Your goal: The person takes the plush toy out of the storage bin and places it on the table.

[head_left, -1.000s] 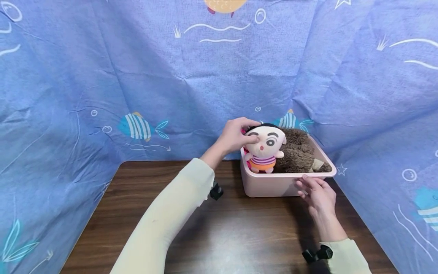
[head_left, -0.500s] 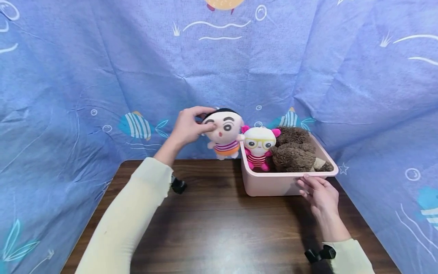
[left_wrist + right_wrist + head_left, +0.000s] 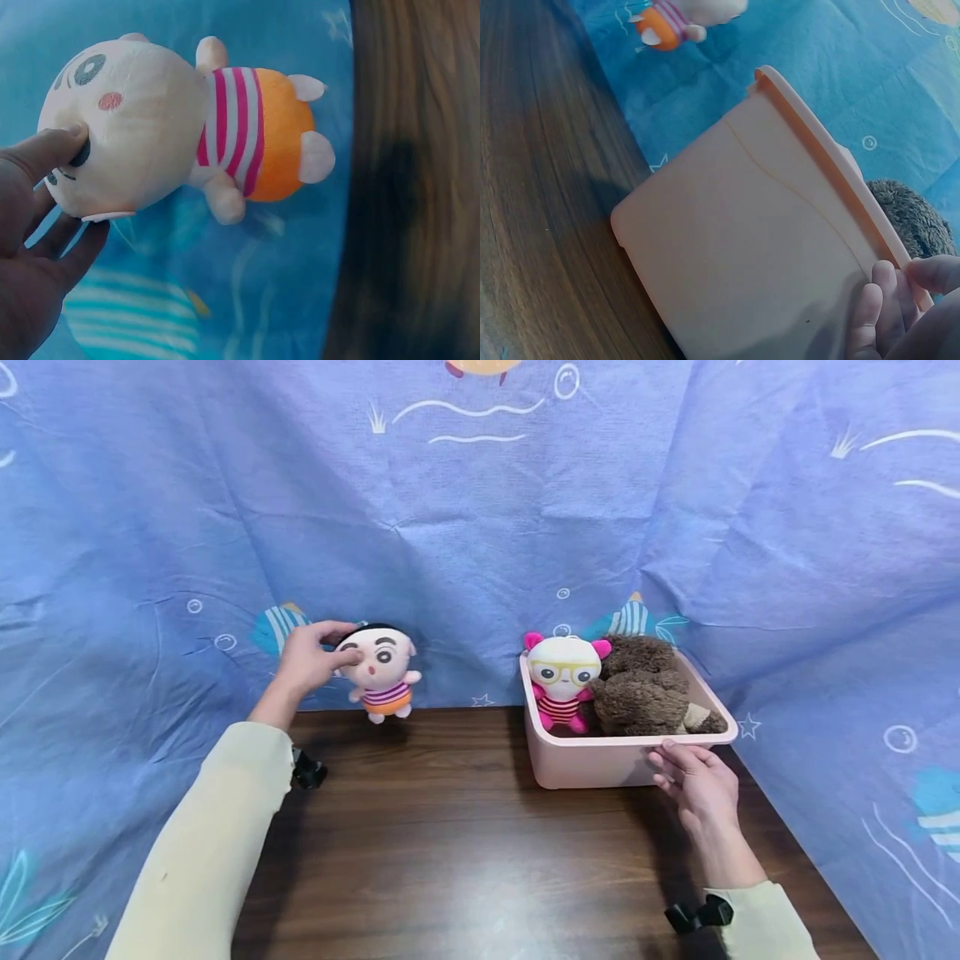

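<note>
My left hand [image 3: 309, 656] grips a plush doll [image 3: 386, 664] by its head, thumb pressed on the face; the doll has black hair, a striped shirt and orange shorts. It hangs upright near the table's back edge, feet pointing down. In the left wrist view the thumb [image 3: 52, 150] covers one eye of the doll [image 3: 135, 127]. At the right, my right hand [image 3: 701, 785] pinches the front rim of a pink bin [image 3: 592, 764], thumb over the rim and fingers against the outer wall [image 3: 735, 225]. Inside sit a pink-and-white plush with yellow glasses [image 3: 564, 677] and a brown furry plush [image 3: 645, 693].
A dark wooden table [image 3: 465, 843] lies below, with blue fish-print cloth [image 3: 450, 543] hanging behind it and at both sides. The bin stands at the back right, close to the cloth. Black wrist mounts [image 3: 307, 768] sit at both sleeves.
The left hand has lifted the doll out of the bin and carried it left, then somewhat lower. The pink-and-white plush behind it came into view. The right hand has stayed on the rim.
</note>
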### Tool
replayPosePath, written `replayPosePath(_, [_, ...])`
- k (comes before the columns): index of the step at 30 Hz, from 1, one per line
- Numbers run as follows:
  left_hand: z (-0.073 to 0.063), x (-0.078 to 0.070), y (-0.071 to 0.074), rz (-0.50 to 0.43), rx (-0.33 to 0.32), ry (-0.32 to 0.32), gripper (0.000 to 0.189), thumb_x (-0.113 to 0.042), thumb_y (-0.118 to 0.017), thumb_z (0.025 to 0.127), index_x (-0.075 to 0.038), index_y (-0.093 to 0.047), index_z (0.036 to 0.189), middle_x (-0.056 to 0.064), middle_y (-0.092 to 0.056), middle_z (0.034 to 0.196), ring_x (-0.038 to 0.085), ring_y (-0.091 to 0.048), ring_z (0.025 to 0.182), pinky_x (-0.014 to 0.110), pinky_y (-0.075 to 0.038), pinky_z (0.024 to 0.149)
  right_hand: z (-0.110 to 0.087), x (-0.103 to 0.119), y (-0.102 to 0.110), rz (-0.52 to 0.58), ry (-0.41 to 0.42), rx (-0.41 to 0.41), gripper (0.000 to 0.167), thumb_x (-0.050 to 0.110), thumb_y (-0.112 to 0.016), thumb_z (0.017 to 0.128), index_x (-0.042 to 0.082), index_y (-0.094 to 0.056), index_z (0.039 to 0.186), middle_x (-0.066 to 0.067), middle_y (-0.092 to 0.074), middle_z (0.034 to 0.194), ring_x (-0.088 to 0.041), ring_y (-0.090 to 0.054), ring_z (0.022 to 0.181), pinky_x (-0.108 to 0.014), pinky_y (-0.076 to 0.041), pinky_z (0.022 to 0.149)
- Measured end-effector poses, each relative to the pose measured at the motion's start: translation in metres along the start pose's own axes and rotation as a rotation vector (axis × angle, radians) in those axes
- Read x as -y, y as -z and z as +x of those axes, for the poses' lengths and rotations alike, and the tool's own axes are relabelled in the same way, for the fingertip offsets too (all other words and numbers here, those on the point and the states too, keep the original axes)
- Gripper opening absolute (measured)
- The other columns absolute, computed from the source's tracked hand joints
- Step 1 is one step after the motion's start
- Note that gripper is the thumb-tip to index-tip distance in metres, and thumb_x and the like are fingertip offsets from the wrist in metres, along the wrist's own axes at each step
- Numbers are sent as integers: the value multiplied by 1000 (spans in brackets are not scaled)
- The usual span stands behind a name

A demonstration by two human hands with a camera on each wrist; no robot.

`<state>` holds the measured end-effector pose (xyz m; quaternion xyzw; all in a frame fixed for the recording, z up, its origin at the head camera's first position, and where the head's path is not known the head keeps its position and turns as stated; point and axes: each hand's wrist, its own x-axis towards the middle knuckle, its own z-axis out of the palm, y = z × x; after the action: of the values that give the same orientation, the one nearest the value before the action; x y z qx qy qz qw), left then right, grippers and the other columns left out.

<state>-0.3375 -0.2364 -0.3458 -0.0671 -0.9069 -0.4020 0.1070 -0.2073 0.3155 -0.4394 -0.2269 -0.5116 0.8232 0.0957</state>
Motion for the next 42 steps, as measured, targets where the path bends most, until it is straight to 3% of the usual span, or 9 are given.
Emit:
replayPosePath(8, [-3,59,15,74,12,86,52,-25,-75,96,-4,-61,141,26,-64,132,41,-59,120,41,-55,81,3,1,-2,-34,-3,49,13,9,-76,93,13,-67,85,1,-79,82,-10,-77,73,-26,-59,54])
replayPosePath(19, [-6,103,27,161,11,103,49,-14,-71,97,7,-58,139,35,-58,134,50,-54,122,59,-50,94,5,1,2,-48,-7,65,14,11,-76,93,13,-63,89,1,-79,81,-9,-76,74,-26,-58,55])
replayPosePath(24, [-5,112,26,195,23,91,48,-9,-69,97,8,-56,139,35,-56,138,53,-50,128,64,-41,105,5,-2,5,-39,-2,74,15,9,-74,95,14,-62,87,2,-79,81,-9,-76,72,-25,-58,55])
replayPosePath(31, [1,116,20,168,78,176,52,-10,-64,101,6,-48,148,36,-47,147,54,-41,137,65,-39,108,5,-1,7,-34,7,72,16,8,-75,94,14,-61,86,1,-79,80,-9,-76,71,-25,-58,55])
replayPosePath(42, [8,119,21,209,21,202,49,-13,-69,98,4,-55,142,37,-49,143,54,-44,132,64,-41,106,4,-1,6,-40,2,70,15,8,-75,94,13,-63,86,0,-79,81,-9,-76,70,-26,-58,55])
